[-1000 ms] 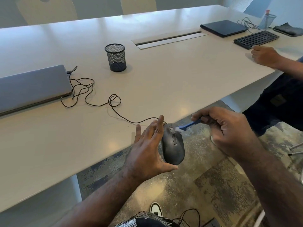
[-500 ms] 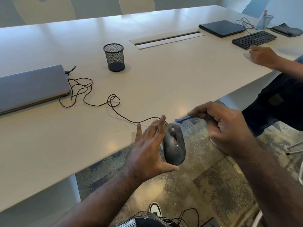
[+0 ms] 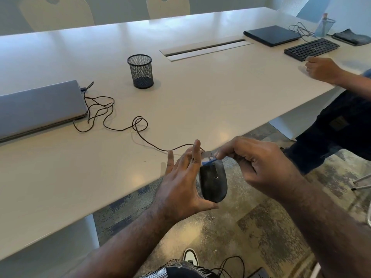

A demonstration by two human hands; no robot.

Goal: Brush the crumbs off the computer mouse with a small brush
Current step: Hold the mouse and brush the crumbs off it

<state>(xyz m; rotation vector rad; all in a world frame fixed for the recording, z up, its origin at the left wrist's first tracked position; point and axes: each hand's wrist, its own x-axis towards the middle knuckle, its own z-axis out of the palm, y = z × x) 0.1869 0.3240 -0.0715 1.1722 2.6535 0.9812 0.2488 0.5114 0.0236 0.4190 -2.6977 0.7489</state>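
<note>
A black wired computer mouse point(image 3: 213, 182) is held in the air just off the near edge of the white table point(image 3: 200, 93). My left hand point(image 3: 181, 183) grips its left side and rear, fingers spread upward. My right hand point(image 3: 255, 163) pinches a small blue brush point(image 3: 208, 162), whose tip lies across the front of the mouse near the buttons and scroll wheel. The brush handle is mostly hidden by my fingers. The mouse's thin black cable point(image 3: 124, 125) runs in loops across the table to a closed grey laptop point(image 3: 38, 109).
A black mesh pen cup point(image 3: 141, 71) stands mid-table. At the far right are a dark closed laptop point(image 3: 272, 38), a black keyboard point(image 3: 312, 49) and another person's hand point(image 3: 321, 70) on the table, with their leg beside the edge. Patterned carpet lies below.
My right hand moved the brush left and down, from beyond the mouse's front onto its front end. The left hand and mouse stayed nearly still.
</note>
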